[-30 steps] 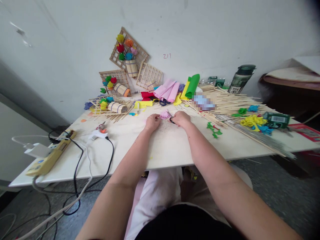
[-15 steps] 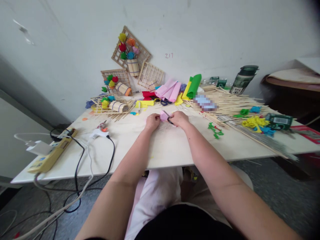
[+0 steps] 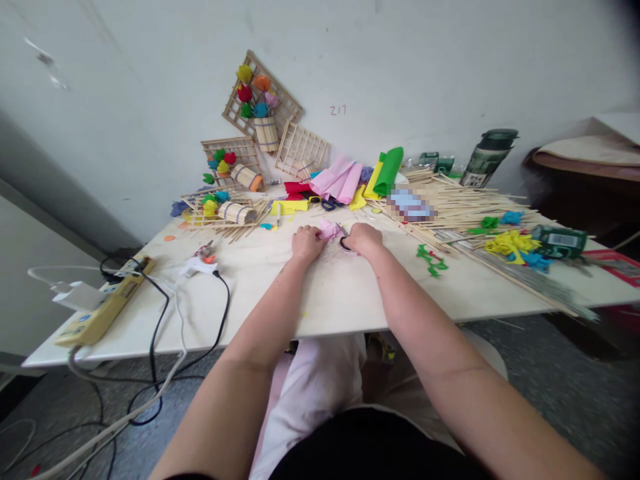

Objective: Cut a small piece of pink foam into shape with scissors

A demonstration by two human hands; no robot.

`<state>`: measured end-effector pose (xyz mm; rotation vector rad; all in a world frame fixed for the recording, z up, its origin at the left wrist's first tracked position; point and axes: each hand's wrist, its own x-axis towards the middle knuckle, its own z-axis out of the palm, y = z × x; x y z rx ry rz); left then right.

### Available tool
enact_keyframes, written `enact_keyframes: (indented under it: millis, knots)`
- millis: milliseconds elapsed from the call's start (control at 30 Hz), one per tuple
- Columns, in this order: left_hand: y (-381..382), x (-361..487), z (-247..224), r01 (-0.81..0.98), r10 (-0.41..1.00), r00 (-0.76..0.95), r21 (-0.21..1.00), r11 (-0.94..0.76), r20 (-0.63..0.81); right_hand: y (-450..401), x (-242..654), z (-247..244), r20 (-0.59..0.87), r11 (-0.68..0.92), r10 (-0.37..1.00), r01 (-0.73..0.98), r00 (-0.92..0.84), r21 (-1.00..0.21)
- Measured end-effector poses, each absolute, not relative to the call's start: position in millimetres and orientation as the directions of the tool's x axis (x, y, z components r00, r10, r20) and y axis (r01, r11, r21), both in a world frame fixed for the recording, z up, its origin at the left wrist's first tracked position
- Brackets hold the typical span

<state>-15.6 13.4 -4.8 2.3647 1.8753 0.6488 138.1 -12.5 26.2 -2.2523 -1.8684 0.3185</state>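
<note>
A small piece of pink crepe paper lies between my two hands at the middle of the table. Its left edge is pinched by my left hand, whose fingers are closed on it. My right hand grips a pair of scissors by dark handles, with the blades pointing up and left beside the paper's right edge. Most of the scissors is covered by my fingers. Beyond my hands lies a folded pink paper sheet, and a second pair of scissors rests in front of it.
On the left are a yellow power strip, cables and a white glue gun. Stick lattices with paper flowers lean on the wall. Wooden sticks, green paper pieces and a dark bottle are on the right.
My right hand and the scissors have shifted slightly right, away from the pink paper. The paper looks more spread out, and my left hand has moved slightly.
</note>
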Motion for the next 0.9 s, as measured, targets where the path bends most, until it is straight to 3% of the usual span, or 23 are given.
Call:
enact_keyframes:
  millis: [233,900]
  knots:
    - [17.4,-19.4,-5.7,0.937,0.950,0.089,0.298,-0.182,0.300,-18.0,126.0,27.1,-0.034,-0.083,0.997,0.948,0.076,-0.308]
    - [18.0,-19.1,-3.8,0.924,0.955,0.048,0.349,-0.154,0.293,-8.4,140.7,22.6,0.044,-0.167,0.979,0.907,0.199,-0.386]
